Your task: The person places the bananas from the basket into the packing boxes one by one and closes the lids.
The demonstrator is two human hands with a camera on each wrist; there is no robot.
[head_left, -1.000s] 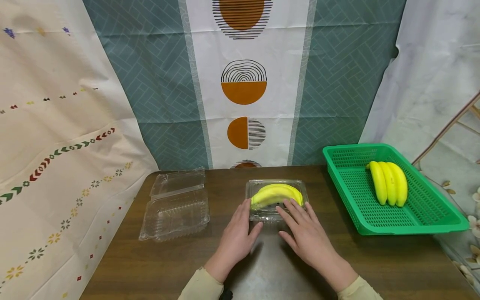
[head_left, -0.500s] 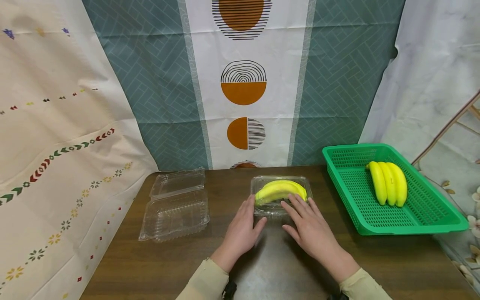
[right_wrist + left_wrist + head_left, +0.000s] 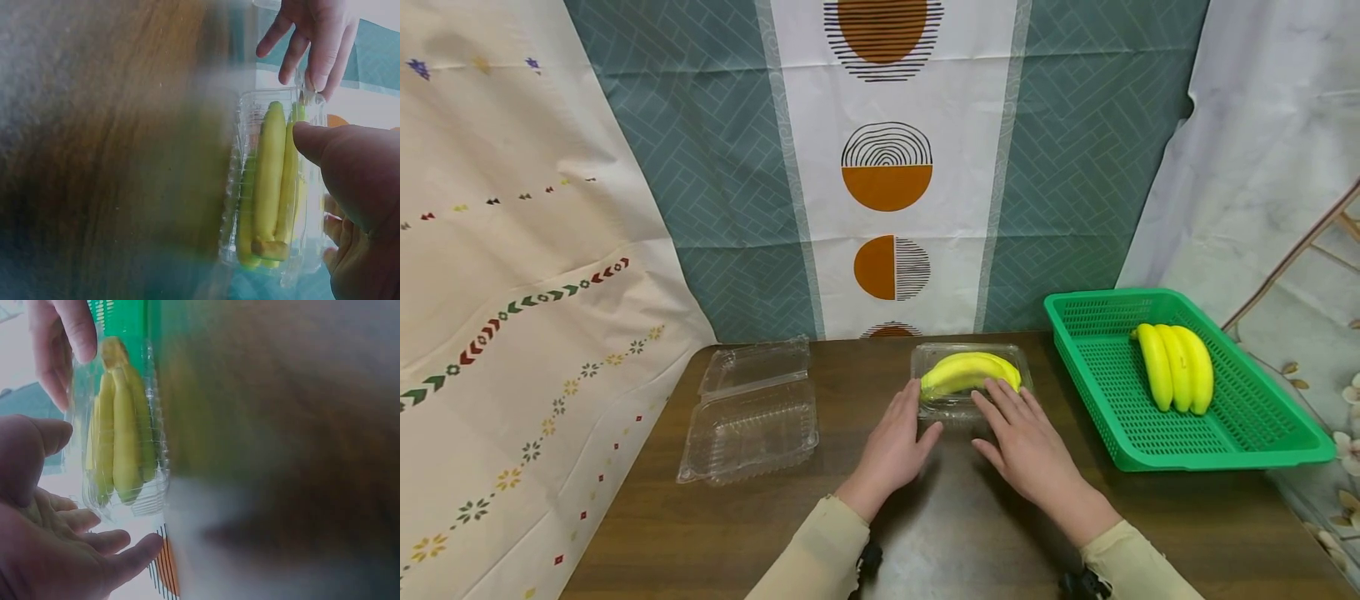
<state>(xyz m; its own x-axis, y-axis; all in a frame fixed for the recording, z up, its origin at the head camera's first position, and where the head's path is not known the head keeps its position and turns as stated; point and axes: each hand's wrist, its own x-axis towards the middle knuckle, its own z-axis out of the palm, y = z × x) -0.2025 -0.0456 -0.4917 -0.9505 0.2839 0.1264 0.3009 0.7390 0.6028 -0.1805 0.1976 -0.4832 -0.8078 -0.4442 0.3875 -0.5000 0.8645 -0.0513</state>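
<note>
A clear plastic clamshell container [image 3: 931,353] with a bunch of yellow bananas [image 3: 966,371] inside stands on the table, its lid down over the fruit. My left hand [image 3: 893,454] is at its near left corner with fingers outstretched. At the near right side, the extended fingertips of my right hand [image 3: 1033,450] rest on the lid. Through the clear wall the left wrist view shows several bananas [image 3: 125,434] side by side, with the left hand's spread fingers [image 3: 115,540] beside the box. In the right wrist view the right thumb [image 3: 312,137] lies along the container's top edge.
A second clamshell container [image 3: 763,425] lies open at the left of the brown wooden table [image 3: 947,533]. On the right a green plastic basket [image 3: 1097,400] holds another bunch of bananas [image 3: 1180,371]. Patterned cloths [image 3: 1060,167] hang behind and along both sides.
The container with the bananas has slid away from me and a little to the right. Both hands have moved along with it, fingers still extended. The basket and second container stay put.
</note>
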